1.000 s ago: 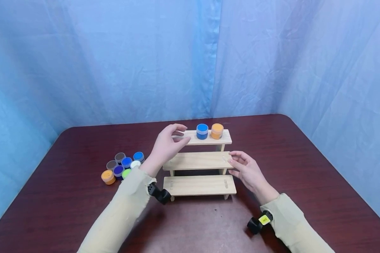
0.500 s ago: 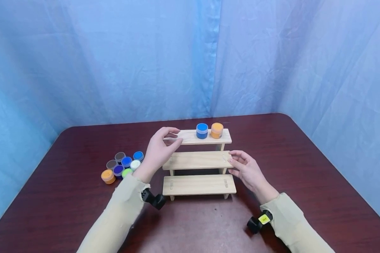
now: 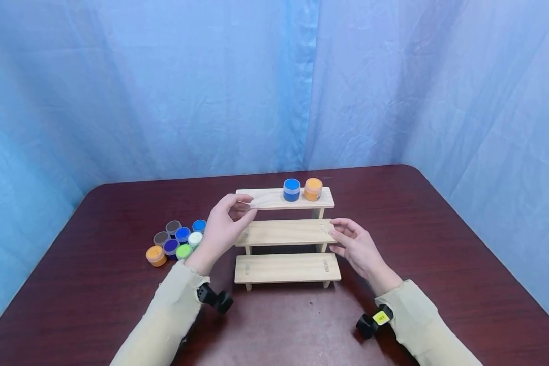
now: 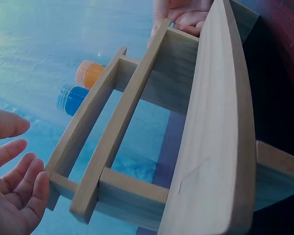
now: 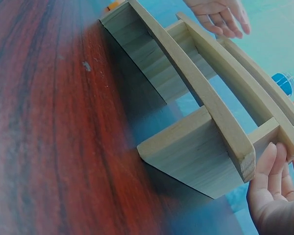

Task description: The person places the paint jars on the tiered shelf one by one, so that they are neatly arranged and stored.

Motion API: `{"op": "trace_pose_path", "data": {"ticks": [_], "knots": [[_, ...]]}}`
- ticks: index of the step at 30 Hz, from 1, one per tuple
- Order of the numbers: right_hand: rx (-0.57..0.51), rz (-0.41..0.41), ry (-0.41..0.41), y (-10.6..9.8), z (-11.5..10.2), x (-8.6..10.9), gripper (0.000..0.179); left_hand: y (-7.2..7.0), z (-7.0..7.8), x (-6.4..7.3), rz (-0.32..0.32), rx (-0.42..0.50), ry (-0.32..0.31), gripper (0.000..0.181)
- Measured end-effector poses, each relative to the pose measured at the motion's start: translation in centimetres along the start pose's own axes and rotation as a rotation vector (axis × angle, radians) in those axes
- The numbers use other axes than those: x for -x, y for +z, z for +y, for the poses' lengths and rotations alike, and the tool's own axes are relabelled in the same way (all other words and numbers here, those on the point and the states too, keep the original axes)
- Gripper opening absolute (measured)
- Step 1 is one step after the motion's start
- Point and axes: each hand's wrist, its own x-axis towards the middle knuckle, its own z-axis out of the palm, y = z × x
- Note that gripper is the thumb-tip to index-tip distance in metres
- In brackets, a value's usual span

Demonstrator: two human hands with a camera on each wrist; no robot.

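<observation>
Wooden stand (image 3: pixel 285 232): upright on tabletop (image 3: pixel 96 239), three tiers, stepped likely so rows stay visible
Blue jar (image 3: pixel 291 190), orange jar (image 3: pixel 313 189): just beside each other, top tier (image 3: pixel 265 199), toward the right
Right hand (image 3: pixel 359 250): fingers pinching middle tier's (image 3: pixel 297 232) right end, apparently steadying
Left hand (image 3: pixel 221 223): fingers parted, holding nothing, near stand's left end
Loose jars (image 3: pixel 171 247): clustered left, likely for reach

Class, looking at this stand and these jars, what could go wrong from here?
The right hand grips the stand; a tug could topple the blue jar on its top shelf. The left sleeve seems close to the green jar, so drawing back might knock it.
</observation>
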Motion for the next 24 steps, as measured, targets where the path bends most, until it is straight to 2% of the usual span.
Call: {"op": "trace_pose_path", "data": {"ticks": [4, 10, 19, 24], "knots": [[-0.004, 0.001, 0.000, 0.0, 0.0, 0.0, 0.018, -0.4, -0.2, 0.3, 0.013, 0.008, 0.000, 0.030], [-0.013, -0.004, -0.003, 0.0, 0.0, 0.1, 0.018, -0.9, -0.4, 1.0, 0.007, -0.020, -0.049, 0.030], [-0.013, -0.009, -0.007, -0.1, 0.1, 0.1, 0.019, -1.8, -1.0, 2.1, -0.020, -0.048, -0.012, 0.029], [-0.002, -0.008, -0.010, -0.1, 0.2, -0.1, 0.019, -3.0, -1.5, 2.8, -0.015, -0.078, -0.035, 0.030]]}}
